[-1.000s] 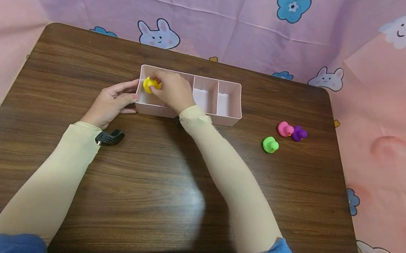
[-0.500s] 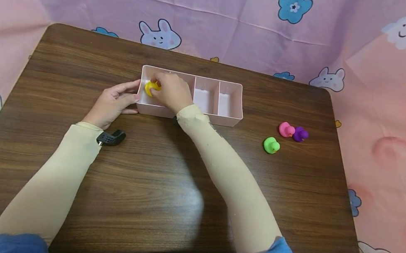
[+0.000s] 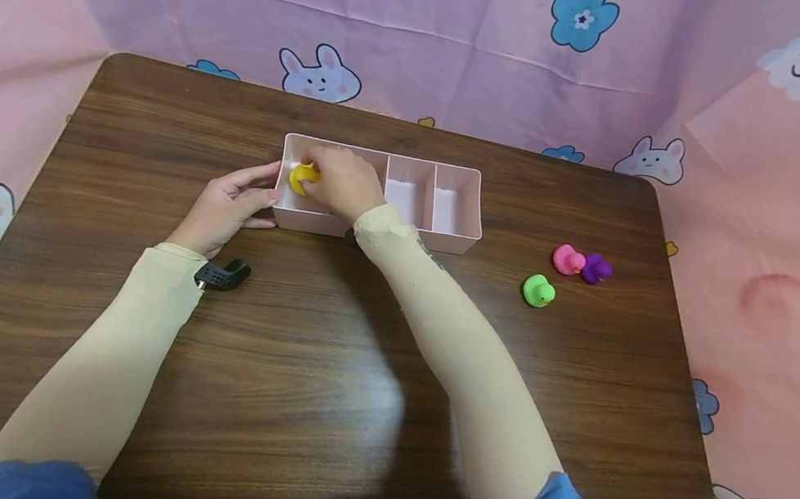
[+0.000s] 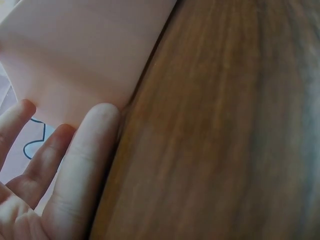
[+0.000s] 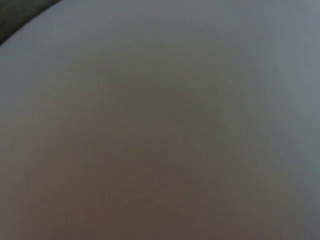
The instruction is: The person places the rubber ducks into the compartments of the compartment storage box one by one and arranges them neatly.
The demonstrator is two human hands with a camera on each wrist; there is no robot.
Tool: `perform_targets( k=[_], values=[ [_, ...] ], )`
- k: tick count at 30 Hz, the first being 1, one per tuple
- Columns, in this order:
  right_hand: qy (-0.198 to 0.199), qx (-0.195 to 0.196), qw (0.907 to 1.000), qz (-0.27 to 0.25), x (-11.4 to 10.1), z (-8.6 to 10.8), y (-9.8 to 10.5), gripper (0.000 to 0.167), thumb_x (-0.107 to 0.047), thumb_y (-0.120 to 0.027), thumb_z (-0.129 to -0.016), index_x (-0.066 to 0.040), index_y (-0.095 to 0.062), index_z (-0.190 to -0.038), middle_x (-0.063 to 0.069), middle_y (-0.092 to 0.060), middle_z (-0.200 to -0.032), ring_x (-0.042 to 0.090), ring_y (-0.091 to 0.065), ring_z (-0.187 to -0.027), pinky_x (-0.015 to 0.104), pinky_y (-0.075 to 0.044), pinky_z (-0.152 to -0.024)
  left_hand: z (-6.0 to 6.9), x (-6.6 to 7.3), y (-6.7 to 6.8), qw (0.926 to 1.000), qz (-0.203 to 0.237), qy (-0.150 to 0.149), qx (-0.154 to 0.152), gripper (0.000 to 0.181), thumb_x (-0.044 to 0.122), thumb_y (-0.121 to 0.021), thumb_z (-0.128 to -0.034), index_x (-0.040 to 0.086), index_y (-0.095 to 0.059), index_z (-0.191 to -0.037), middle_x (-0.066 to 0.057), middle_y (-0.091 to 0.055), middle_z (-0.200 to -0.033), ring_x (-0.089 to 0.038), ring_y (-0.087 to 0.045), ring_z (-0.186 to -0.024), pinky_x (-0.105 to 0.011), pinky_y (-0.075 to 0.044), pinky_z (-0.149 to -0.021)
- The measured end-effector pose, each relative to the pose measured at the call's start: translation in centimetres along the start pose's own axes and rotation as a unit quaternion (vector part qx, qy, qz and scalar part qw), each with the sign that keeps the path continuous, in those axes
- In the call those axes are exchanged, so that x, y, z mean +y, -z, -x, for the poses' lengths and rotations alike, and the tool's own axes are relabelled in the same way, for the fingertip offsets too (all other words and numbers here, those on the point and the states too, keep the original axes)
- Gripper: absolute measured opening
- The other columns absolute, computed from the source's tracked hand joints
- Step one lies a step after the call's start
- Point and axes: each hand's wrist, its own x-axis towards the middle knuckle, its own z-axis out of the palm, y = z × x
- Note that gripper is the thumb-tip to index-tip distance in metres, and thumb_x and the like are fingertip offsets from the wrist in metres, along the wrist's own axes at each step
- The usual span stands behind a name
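Note:
A pale pink divided box (image 3: 376, 234) stands near the table's far side. My right hand (image 3: 350, 184) reaches into its leftmost compartment and pinches a yellow rubber duck (image 3: 300, 179), partly covered by the fingers. The hand and forearm hide part of the dividers. At the box's left end, my left hand (image 3: 218, 208) touches the outer wall with fairly straight fingers. In the left wrist view the fingers (image 4: 85, 165) meet the box's smooth end wall (image 4: 85, 60). The right wrist view is a dim blur that shows neither hand nor duck clearly.
To the right of the box lie a pink rubber duck (image 3: 567, 259), a purple duck (image 3: 596, 269) beside it, and a green duck (image 3: 538, 291) nearer me. The brown wooden table (image 3: 295, 386) ends at a patterned cloth backdrop (image 3: 432, 31) behind.
The right hand and the yellow duck have come slightly nearer to me within the left compartment. The left hand stays at the box's end. The head view has shifted a little.

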Motion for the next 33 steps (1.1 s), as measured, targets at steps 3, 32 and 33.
perform_targets(
  k=[3,32,33],
  values=[
    [0.019,0.000,0.9998,-0.010,0.4,0.8,1.2,0.042,-0.035,-0.069,-0.100,-0.020,-0.063,-0.138,-0.002,-0.068,-0.132,0.013,-0.063,-0.115,0.029,-0.054,-0.099,0.0,-0.1,0.1,1.0000,-0.008,0.004,0.001,0.057,0.025,-0.064,-0.1042,0.016,-0.046,-0.157,-0.017,-0.045,-0.157,-0.014,-0.061,-0.123,-0.024,-0.063,-0.082],
    [-0.137,0.035,0.9899,0.010,26.3,24.0,10.2,0.046,-0.026,-0.071,-0.097,-0.004,-0.062,-0.136,0.024,-0.060,-0.138,0.047,-0.056,-0.125,0.067,-0.047,-0.101,-0.3,-0.1,-0.3,0.9995,-0.017,0.008,0.025,0.055,0.024,-0.066,-0.1032,0.019,-0.049,-0.156,-0.013,-0.046,-0.159,-0.018,-0.061,-0.125,-0.023,-0.063,-0.081],
    [-0.143,0.027,0.9893,0.013,26.8,24.4,9.9,0.047,-0.026,-0.071,-0.097,-0.004,-0.061,-0.137,0.024,-0.059,-0.139,0.048,-0.055,-0.127,0.068,-0.047,-0.101,-0.3,-0.2,-0.3,0.9995,-0.015,0.007,0.026,0.055,0.024,-0.066,-0.1033,0.019,-0.049,-0.156,-0.012,-0.046,-0.159,-0.019,-0.061,-0.125,-0.023,-0.063,-0.081]
  ],
)
